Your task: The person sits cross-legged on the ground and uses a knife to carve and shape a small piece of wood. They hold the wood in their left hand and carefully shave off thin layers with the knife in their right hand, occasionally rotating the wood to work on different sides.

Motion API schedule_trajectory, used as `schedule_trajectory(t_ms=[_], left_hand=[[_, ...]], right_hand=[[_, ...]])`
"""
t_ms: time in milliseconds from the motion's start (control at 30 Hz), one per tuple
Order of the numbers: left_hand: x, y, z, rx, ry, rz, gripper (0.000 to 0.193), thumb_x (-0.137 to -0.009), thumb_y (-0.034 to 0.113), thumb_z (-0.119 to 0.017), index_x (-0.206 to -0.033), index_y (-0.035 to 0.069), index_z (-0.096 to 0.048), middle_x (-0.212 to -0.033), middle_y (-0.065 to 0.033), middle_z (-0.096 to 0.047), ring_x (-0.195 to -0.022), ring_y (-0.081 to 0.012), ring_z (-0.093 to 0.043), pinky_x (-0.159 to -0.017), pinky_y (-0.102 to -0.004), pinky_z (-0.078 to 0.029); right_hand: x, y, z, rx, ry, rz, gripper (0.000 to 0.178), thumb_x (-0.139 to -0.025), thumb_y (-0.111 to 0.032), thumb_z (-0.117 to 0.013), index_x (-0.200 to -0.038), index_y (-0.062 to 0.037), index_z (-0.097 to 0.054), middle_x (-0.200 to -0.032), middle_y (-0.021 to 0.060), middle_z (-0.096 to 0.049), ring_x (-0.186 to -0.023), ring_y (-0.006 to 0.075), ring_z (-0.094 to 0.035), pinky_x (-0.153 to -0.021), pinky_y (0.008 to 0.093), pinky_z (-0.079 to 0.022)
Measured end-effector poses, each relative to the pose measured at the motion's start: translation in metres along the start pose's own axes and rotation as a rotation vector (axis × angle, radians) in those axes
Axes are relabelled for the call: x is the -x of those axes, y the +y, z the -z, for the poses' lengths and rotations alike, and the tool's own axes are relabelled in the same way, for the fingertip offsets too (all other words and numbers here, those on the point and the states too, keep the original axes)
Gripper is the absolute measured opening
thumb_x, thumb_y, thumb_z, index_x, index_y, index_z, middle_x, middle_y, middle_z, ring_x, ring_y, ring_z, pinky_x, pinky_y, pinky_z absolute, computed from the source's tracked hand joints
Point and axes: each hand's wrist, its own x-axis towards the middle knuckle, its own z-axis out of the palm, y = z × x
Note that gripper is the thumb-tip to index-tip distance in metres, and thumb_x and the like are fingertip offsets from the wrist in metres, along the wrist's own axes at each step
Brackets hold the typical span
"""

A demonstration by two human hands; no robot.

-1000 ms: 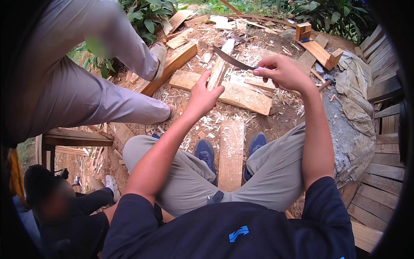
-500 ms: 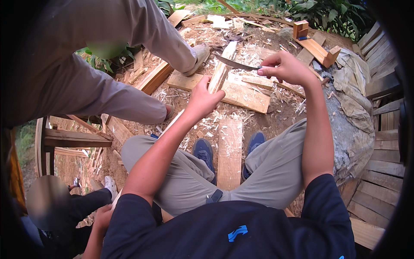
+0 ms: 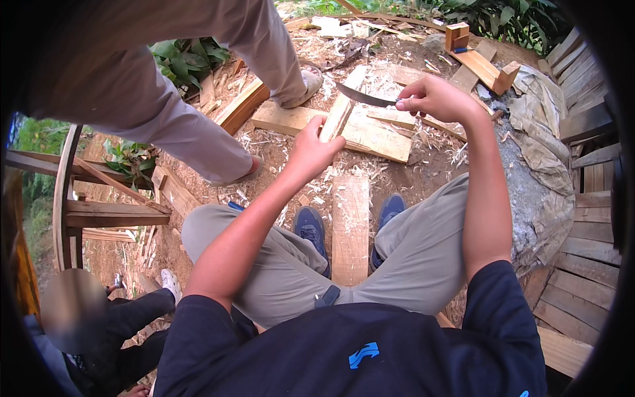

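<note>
Bystander's far foot [image 3: 305, 88] shifted right; left hand [image 3: 316, 148] clasps stick [image 3: 341, 111], likely steadying it for knife [image 3: 365, 98] pinched in right hand [image 3: 434, 101].

The stick [image 3: 336, 124] I see is pale cream-yellow, and the knife [image 3: 370, 100] dark grey. Grey-beige trousers [image 3: 423, 258] sit between blue shoes [image 3: 309, 228] and a near-black shirt [image 3: 278, 354] with a bright blue mark [image 3: 363, 355]. Over there, leaves [image 3: 182, 63] show deep green, the crumpled sheet [image 3: 539, 135] dull tan, the plank [image 3: 350, 231] honey-pale with faint grain.
</note>
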Motion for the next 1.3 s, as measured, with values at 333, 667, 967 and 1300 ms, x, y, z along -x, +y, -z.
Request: schedule_trajectory(t_ms=[333, 667, 967, 1300], left_hand=[[0.004, 0.013, 0.006, 0.146, -0.017, 0.016, 0.06, -0.087, 0.02, -0.068, -0.143, 0.007, -0.052, -0.084, -0.0027, -0.064, -0.063, -0.008, -0.056, -0.056, -0.0263, -0.049], [-0.002, 0.003, 0.008, 0.04, 0.038, -0.043, 0.064, -0.076, 0.021, -0.072, -0.134, -0.001, -0.057, -0.101, -0.015, -0.073, -0.084, -0.019, -0.069, -0.077, -0.0317, -0.054], [0.003, 0.015, 0.004, -0.087, 0.005, 0.054, 0.059, -0.079, 0.027, -0.07, -0.13, 0.002, -0.057, -0.1, -0.0175, -0.072, -0.085, -0.0249, -0.071, -0.077, -0.0367, -0.054], [0.008, -0.001, -0.007, -0.292, -0.049, 0.076, 0.062, -0.08, 0.037, -0.069, -0.131, 0.005, -0.055, -0.113, -0.0204, -0.071, -0.107, -0.0349, -0.068, -0.094, -0.0432, -0.05]], right_hand=[[0.0, -0.004, -0.003, -0.015, 0.027, 0.018, 0.036, -0.099, -0.034, -0.067, -0.107, 0.0006, -0.072, -0.073, 0.0002, -0.063, -0.069, 0.0093, -0.058, -0.066, 0.0302, -0.05], [0.003, -0.024, -0.013, -0.017, 0.043, 0.008, 0.045, -0.102, -0.045, -0.058, -0.098, -0.0029, -0.071, -0.07, 0.001, -0.06, -0.065, 0.0099, -0.055, -0.061, 0.0299, -0.045], [0.002, -0.021, -0.008, -0.016, 0.154, -0.054, 0.05, -0.101, -0.048, -0.056, -0.106, -0.0001, -0.071, -0.079, 0.0087, -0.066, -0.074, 0.0195, -0.06, -0.073, 0.0366, -0.049], [-0.002, 0.006, -0.004, 0.2, 0.08, -0.223, 0.042, -0.097, -0.039, -0.065, -0.104, 0.003, -0.069, -0.09, 0.0177, -0.07, -0.084, 0.028, -0.066, -0.077, 0.0416, -0.05]])
